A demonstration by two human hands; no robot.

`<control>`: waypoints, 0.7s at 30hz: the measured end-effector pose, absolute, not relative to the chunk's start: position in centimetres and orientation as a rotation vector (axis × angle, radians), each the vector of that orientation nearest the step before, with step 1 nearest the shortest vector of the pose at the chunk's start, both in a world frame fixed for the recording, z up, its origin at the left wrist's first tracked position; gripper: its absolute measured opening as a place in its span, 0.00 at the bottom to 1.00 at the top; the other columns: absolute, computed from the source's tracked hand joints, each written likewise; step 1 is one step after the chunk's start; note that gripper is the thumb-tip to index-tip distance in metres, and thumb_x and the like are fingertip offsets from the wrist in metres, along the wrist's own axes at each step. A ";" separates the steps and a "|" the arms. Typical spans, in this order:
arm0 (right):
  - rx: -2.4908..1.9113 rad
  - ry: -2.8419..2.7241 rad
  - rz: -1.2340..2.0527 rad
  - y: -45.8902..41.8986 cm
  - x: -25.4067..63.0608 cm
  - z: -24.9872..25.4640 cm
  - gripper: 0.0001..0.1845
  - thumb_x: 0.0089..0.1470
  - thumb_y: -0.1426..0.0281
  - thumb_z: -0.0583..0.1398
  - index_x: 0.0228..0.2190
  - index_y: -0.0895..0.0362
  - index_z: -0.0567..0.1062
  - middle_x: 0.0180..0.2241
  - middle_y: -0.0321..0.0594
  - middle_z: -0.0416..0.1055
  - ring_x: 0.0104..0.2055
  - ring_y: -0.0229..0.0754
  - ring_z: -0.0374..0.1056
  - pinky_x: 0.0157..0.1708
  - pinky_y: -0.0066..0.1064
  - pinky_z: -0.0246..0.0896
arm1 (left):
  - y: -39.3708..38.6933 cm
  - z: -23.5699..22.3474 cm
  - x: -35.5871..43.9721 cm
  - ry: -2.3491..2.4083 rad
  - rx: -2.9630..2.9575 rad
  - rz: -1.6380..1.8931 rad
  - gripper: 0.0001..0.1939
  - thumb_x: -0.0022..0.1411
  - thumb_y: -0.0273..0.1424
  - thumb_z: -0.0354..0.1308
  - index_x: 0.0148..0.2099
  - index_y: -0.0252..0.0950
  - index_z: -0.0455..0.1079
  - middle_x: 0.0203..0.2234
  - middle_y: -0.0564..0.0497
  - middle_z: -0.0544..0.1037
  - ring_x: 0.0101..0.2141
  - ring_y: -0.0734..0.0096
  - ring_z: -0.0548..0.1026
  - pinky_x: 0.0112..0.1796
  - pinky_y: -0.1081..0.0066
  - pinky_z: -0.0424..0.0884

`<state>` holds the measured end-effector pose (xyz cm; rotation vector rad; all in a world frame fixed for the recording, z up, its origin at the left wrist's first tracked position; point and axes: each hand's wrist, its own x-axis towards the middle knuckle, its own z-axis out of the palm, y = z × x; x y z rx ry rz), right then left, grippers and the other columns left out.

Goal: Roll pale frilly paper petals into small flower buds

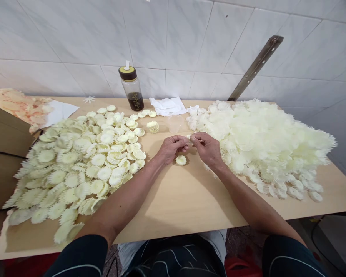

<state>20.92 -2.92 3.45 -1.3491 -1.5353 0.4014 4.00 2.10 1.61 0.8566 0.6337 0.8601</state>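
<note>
I see the left hand (171, 149) and right hand (208, 149) pinching a small pale piece (188, 137) between them, above the tabletop (187, 196). Just beside the left hand lies a frilled yellowish cup (181, 160).

No txt legible. Yellow scale marks (136, 100) run up lower pt of the drink bottle (132, 89); any nos. there too sm. to read.

Looks like handcraft workshop: light wood-coloured worktable (190, 204) under clear, dark-lidded bottle (132, 89); grey-white marbled wall tiles (181, 36) behind it; bulk heap of pale-yellow, round, frilled-edge pieces (72, 181) front-left of bottle, second bulk heap of translucent whitish, frilled pieces (273, 138) to its right.
</note>
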 end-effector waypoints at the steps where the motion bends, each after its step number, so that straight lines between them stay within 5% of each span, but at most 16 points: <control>1: -1.347 -1.524 0.427 -2.9 21.0 3.5 0.11 0.63 0.60 0.64 0.35 0.53 0.83 0.40 0.41 0.81 0.38 0.43 0.77 0.40 0.36 0.76 | 2.1 1.6 4.0 0.633 0.855 0.858 0.25 0.46 0.43 0.80 0.36 0.30 0.77 0.24 0.49 0.79 0.24 0.78 0.73 0.29 0.74 0.69; 15: -1.464 -1.498 0.333 -3.2 21.1 3.4 0.11 0.62 0.61 0.62 0.30 0.53 0.79 0.33 0.39 0.80 0.34 0.44 0.75 0.36 0.34 0.71 | 1.3 2.0 4.4 0.634 0.922 0.847 0.26 0.45 0.45 0.80 0.33 0.31 0.74 0.22 0.50 0.78 0.21 0.77 0.72 0.26 0.73 0.68; 21: -1.542 -1.369 0.606 -3.1 20.8 3.3 0.13 0.61 0.59 0.62 0.30 0.55 0.79 0.25 0.36 0.77 0.29 0.42 0.74 0.33 0.35 0.69 | 1.3 2.1 4.5 0.628 0.909 0.832 0.27 0.45 0.44 0.81 0.34 0.31 0.73 0.23 0.49 0.78 0.21 0.77 0.72 0.27 0.74 0.68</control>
